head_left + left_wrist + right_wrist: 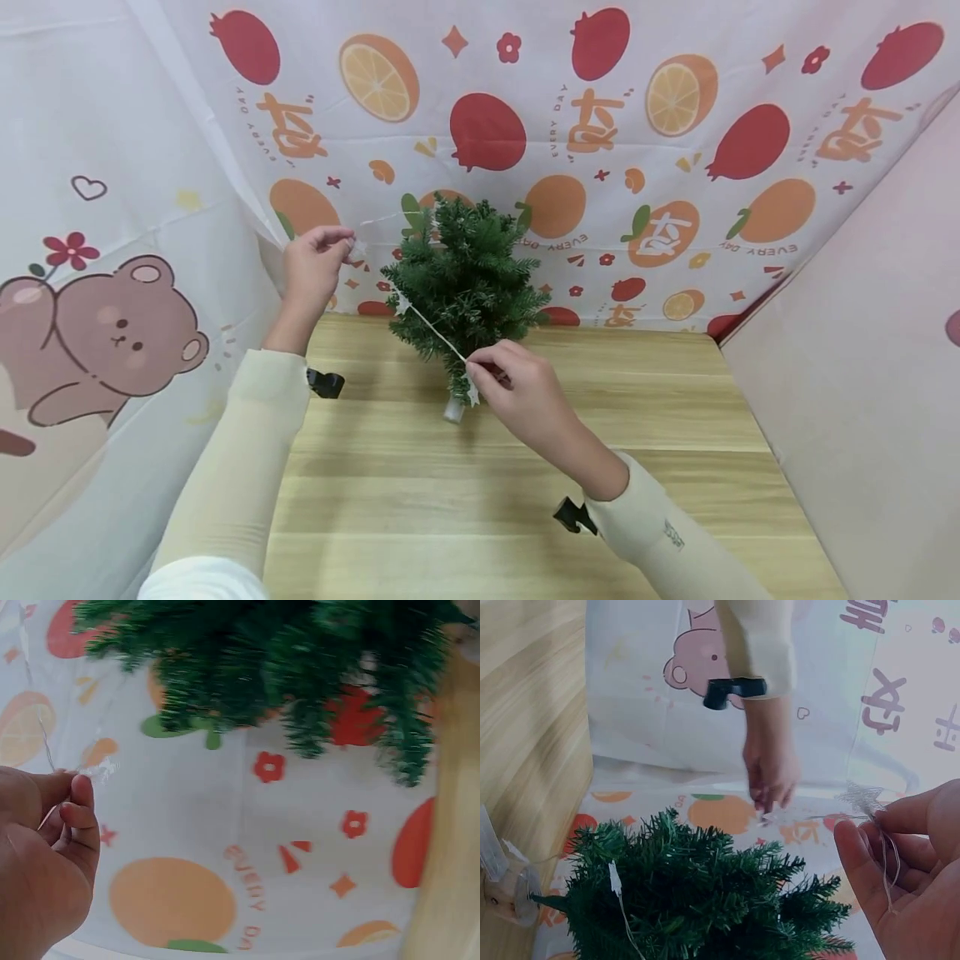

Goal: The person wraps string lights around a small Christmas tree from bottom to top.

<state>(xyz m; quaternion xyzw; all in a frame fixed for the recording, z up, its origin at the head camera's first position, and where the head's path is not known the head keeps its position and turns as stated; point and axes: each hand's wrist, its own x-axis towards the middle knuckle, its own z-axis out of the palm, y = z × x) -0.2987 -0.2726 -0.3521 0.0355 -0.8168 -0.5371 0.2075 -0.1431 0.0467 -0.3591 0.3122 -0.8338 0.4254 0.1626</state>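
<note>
A small green artificial Christmas tree (480, 283) stands on the table in front of me, its pale base (453, 410) toward me. A thin string of lights with clear stars crosses its near side, one star light (402, 304) hanging at the left branches. My left hand (315, 262), raised left of the tree, pinches the string beside a clear star (105, 771). Low at the tree's front, my right hand (521, 392) pinches the wire between thumb and forefinger. In the right wrist view a star (859, 796) sits at those fingertips, and wire loops across the fingers (855, 851).
Under the tree lies a light wooden tabletop (525, 500). A fruit-printed cloth (487, 50) hangs close behind it, a bear-printed cloth (112, 333) on the left and a pale panel (862, 333) on the right. Black camera mounts (326, 383) stick out from both wrists.
</note>
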